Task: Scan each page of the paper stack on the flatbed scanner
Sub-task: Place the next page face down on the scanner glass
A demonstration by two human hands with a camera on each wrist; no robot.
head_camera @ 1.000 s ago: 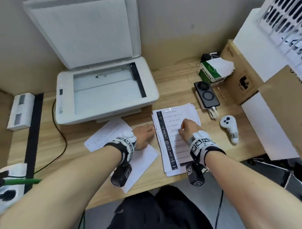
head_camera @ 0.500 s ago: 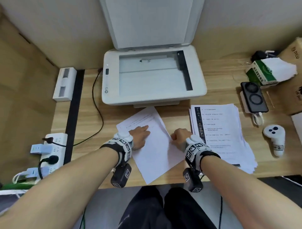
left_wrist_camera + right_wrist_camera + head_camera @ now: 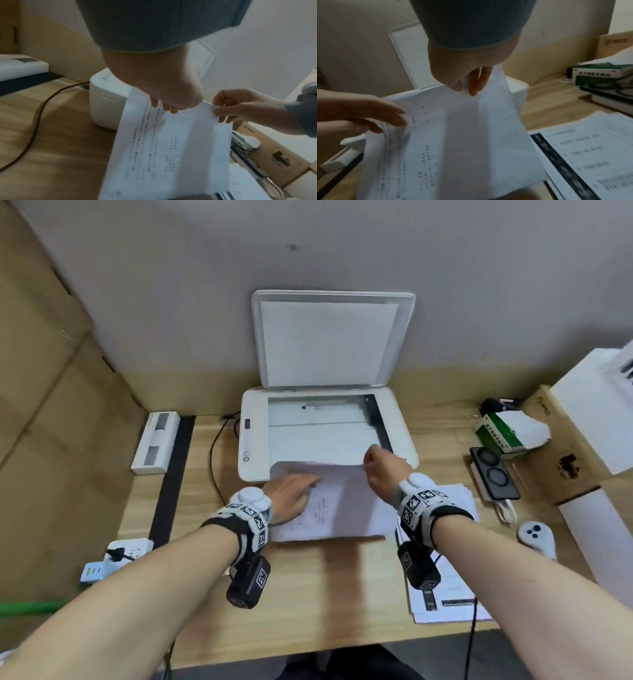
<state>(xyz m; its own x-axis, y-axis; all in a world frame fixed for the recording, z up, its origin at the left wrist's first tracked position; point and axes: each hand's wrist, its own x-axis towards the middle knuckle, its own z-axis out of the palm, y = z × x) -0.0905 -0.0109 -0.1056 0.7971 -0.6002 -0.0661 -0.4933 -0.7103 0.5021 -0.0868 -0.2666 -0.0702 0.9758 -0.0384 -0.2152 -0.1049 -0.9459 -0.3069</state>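
Sheet of paper (image 3: 346,501) lifted off the wooden desk (image 3: 308,594), far edge raised over the front rim of the flatbed scanner (image 3: 329,433), near edge hanging above the desk. Printed text faint and blurred on the underside. Right hand (image 3: 385,470) pinching the far right corner between thumb and curled fingers (image 3: 471,86). Left hand (image 3: 291,491) with fingers extended and flat against the left part of the sheet, thumb position not discernible. Scanner lid (image 3: 332,340) upright against the wall, glass uncovered. Paper stack (image 3: 445,587) lying flat on the desk to the right, partly under the right forearm. Power cable (image 3: 214,460) running left of the scanner.
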